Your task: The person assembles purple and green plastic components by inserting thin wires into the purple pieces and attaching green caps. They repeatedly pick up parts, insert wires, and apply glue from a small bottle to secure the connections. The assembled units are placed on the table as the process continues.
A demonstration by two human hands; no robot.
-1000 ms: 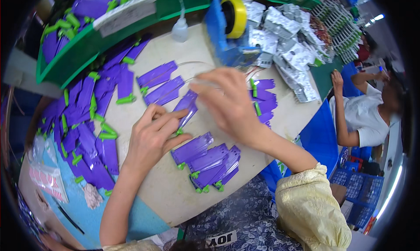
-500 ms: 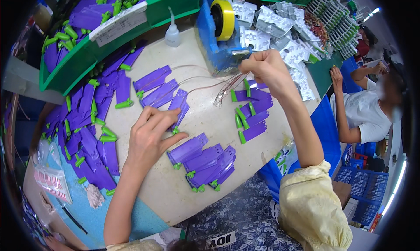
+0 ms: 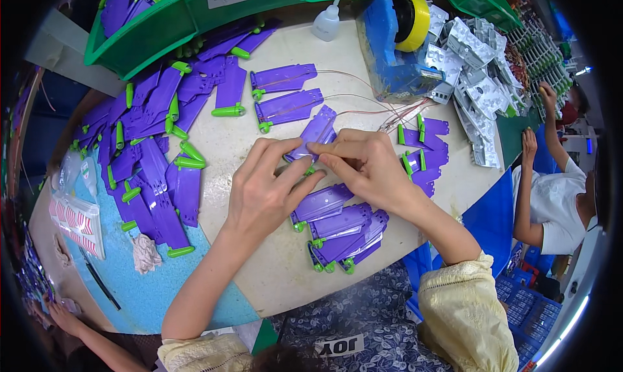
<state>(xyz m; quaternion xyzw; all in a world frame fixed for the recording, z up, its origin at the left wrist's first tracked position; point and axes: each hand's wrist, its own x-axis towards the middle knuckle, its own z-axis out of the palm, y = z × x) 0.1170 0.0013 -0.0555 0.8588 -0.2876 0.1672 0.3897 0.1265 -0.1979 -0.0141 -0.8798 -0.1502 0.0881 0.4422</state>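
Fingers of the left hand [image 3: 263, 184] curl loosely, thumb parted from forefinger, their tips set about the lower part of a purple piece [image 3: 319, 125]; those of the right hand [image 3: 373, 171] draw close together over its near half, and whether they pinch a wire or only press is hidden. With twelve o'clock at the top of the view and this piece as the centre, a bunch of thin wires [image 3: 396, 119] lies between two and three o'clock, a reddish strand reaching toward the piece. Two wired purple pieces [image 3: 291, 106] lie at eleven o'clock and a stack of purple pieces [image 3: 341, 219] toward five. To do this well, I judge, the left tips should brace the piece flat against the worktop [image 3: 224, 252] without covering its middle, while the right tips press lightly along it, smoothing rather than tugging. Leaving the strand some slack toward three o'clock should spare it a kink, and moving the right wrist clear of the stack near five should avoid nudging it.
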